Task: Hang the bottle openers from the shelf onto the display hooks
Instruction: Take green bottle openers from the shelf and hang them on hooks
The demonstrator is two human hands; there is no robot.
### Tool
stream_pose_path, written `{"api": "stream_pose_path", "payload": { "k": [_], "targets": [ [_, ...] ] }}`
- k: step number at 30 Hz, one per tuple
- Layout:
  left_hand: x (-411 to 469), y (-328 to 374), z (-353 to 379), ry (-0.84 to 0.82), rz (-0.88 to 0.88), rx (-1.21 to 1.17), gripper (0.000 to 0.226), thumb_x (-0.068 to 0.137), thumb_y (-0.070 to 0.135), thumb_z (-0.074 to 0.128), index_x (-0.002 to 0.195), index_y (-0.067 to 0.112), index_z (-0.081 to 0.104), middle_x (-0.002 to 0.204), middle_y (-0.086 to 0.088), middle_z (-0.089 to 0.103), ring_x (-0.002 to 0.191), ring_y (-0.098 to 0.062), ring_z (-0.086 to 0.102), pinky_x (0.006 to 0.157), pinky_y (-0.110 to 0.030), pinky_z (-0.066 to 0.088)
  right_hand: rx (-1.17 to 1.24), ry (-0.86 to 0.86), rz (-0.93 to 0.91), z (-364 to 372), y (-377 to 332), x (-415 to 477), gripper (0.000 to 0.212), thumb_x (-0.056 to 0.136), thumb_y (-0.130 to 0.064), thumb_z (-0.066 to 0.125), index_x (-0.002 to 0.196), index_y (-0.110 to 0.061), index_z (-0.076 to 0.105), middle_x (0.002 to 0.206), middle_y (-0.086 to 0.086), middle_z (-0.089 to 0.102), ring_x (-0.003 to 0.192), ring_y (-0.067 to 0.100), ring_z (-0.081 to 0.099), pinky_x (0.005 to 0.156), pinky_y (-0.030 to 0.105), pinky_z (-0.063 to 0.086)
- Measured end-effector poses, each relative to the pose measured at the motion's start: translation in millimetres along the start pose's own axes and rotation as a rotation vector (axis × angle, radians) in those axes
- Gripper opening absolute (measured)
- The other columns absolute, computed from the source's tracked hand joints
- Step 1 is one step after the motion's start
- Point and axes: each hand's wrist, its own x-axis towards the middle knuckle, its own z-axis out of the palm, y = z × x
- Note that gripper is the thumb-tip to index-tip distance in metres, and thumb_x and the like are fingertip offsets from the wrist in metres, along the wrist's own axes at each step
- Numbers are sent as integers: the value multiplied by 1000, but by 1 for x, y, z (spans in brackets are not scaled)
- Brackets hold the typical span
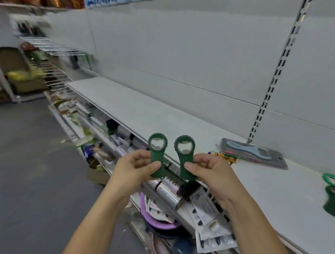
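Observation:
I hold two green bottle openers upright in front of the grey shelf. My left hand pinches the handle of the left green opener. My right hand pinches the handle of the right green opener. Both have round heads with metal inserts pointing up. More green openers lie on the shelf at the far right edge. No display hooks show clearly near my hands.
A carded blue opener on a grey backing lies on the shelf, with small coloured items beside it. A slotted upright runs up the back panel. Lower shelves hold packaged goods and a purple basin. Wire racks hang at left.

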Motion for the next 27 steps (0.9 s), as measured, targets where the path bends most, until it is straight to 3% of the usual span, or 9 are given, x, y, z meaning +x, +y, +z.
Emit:
{"api": "stream_pose_path", "payload": {
  "k": [2,5,8,9,12,16,20,22,27],
  "targets": [
    [7,4,-43,51,11,9,25,83,-2,76,107,-1,68,97,-23,75,79,-29,74,70,-40,63,-1,-58,-4,44,-1,19,21,80,-6,80,101,-6,75,92,14,78,90,30,75,87,37,60],
    [17,8,-109,147,30,23,24,82,-1,77,105,1,70,97,-21,76,77,-27,75,64,-33,62,-7,-159,-9,112,-5,44,20,82,2,76,98,-9,76,86,12,79,79,23,75,73,28,61],
    [30,9,-170,271,55,23,32,79,3,81,108,7,71,103,-21,75,94,-39,73,85,-55,60,-40,-242,-39,178,-8,68,20,82,2,76,97,-11,76,85,10,79,77,22,76,69,27,60],
    [33,9,-189,307,58,25,35,78,3,82,110,8,70,104,-19,75,95,-38,73,87,-55,59,-48,-269,-51,199,-9,75,20,82,3,75,97,-11,75,86,10,79,78,22,76,69,27,60],
    [38,12,-238,404,74,-4,35,78,0,81,111,7,69,104,-18,75,87,-26,75,78,-34,63,-70,-340,-72,257,-8,94,22,84,5,72,102,-9,74,90,11,79,82,23,76,75,30,62],
    [48,13,-303,549,116,-49,20,81,-4,76,98,7,72,91,-14,77,77,-18,73,66,-23,60,-67,-456,-78,331,-1,122,23,85,7,70,102,-7,74,88,10,79,76,16,75,65,21,57],
    [71,7,-354,646,142,-60,22,83,-8,73,87,14,72,77,-2,77,68,-9,72,64,-21,60,-74,-521,-65,391,9,155,22,83,9,71,95,-9,76,89,13,78,74,16,74,65,21,58],
    [89,2,-378,681,137,-53,24,82,-7,74,89,15,71,82,-5,76,70,-9,73,68,-24,62,-65,-528,-53,419,16,178,23,82,10,72,97,-7,76,90,15,78,75,18,73,67,23,60],
    [156,-7,-443,752,119,-64,26,81,-8,75,98,11,71,89,-11,75,75,-15,71,68,-23,61,-67,-537,-45,491,31,254,23,82,5,75,97,-13,75,84,2,78,77,11,74,71,21,60]
  ]
}}
